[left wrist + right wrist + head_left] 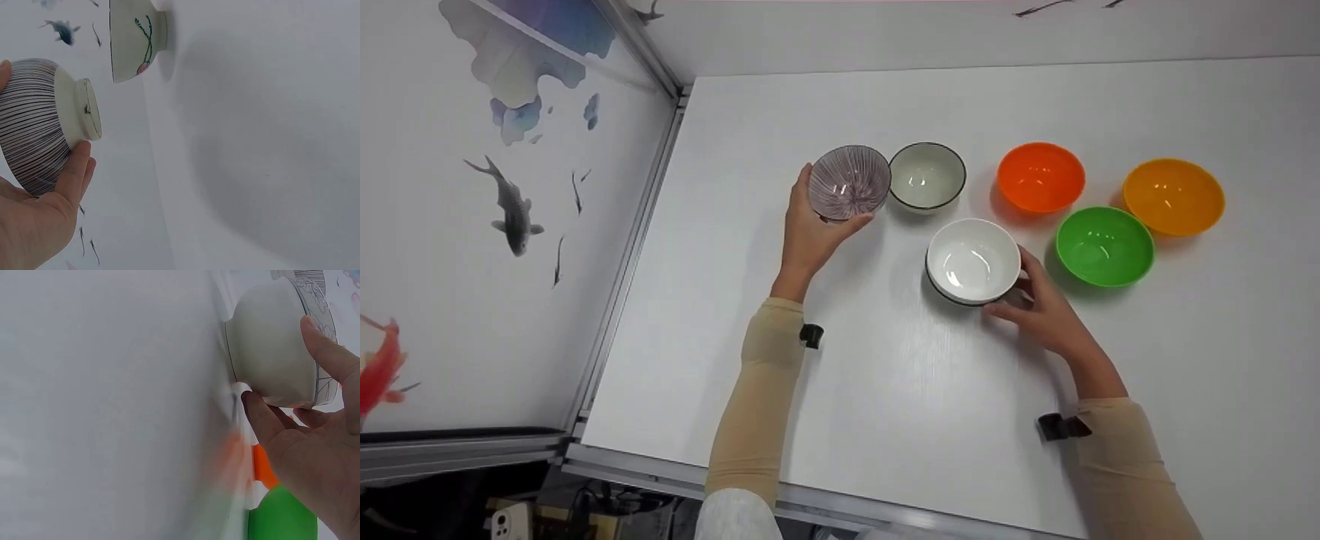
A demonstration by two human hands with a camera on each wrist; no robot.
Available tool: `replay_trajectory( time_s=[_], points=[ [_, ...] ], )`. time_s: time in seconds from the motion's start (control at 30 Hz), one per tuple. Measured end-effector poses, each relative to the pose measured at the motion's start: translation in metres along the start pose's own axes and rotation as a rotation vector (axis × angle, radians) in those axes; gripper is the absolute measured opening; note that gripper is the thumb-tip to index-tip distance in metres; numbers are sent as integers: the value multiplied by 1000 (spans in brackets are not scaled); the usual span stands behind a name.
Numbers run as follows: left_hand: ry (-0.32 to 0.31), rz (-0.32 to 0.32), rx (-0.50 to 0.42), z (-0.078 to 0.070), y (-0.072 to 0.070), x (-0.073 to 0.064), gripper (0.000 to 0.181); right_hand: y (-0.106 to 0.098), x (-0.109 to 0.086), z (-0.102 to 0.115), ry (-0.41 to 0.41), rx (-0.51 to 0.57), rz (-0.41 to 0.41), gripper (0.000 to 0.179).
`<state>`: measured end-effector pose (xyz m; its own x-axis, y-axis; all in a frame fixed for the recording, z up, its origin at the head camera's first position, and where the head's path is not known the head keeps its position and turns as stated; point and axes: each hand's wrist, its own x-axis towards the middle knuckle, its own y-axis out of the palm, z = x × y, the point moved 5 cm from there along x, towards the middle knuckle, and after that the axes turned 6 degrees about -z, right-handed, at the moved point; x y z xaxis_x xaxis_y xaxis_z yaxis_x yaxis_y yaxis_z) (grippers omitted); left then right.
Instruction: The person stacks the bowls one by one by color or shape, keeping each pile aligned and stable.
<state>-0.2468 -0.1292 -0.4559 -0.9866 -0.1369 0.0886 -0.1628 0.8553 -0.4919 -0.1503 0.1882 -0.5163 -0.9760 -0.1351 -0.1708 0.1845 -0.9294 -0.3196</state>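
Note:
My left hand [814,236] grips a bowl with thin dark purple stripes [851,184], thumb on its near side and fingers round the left. In the left wrist view the striped bowl's pale foot is off the table. Just right of it stands a pale grey-green bowl [928,177] with a dark rim and a painted stem outside. My right hand [1046,311] holds a white bowl [973,262] that appears nested in a dark-rimmed pale bowl [270,343]. A line-drawn pattern shows above that rim. Whether this pair touches the table, I cannot tell.
Farther right stand an orange bowl [1041,178], a green bowl [1105,247] and a yellow-orange bowl [1174,196]. All are on the white table [900,420]. A panel painted with fish [514,214] borders the left side, and a white wall [885,34] the back.

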Motion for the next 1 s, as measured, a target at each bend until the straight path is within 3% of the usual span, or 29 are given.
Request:
replay_trajectory(
  time_s=[0.43, 1.0],
  points=[
    [21, 21, 8, -11, 9, -11, 116, 0, 0, 1, -31, 2, 0, 102],
    [41, 53, -61, -22, 25, -20, 116, 1, 0, 2, -31, 22, 3, 103]
  ],
)
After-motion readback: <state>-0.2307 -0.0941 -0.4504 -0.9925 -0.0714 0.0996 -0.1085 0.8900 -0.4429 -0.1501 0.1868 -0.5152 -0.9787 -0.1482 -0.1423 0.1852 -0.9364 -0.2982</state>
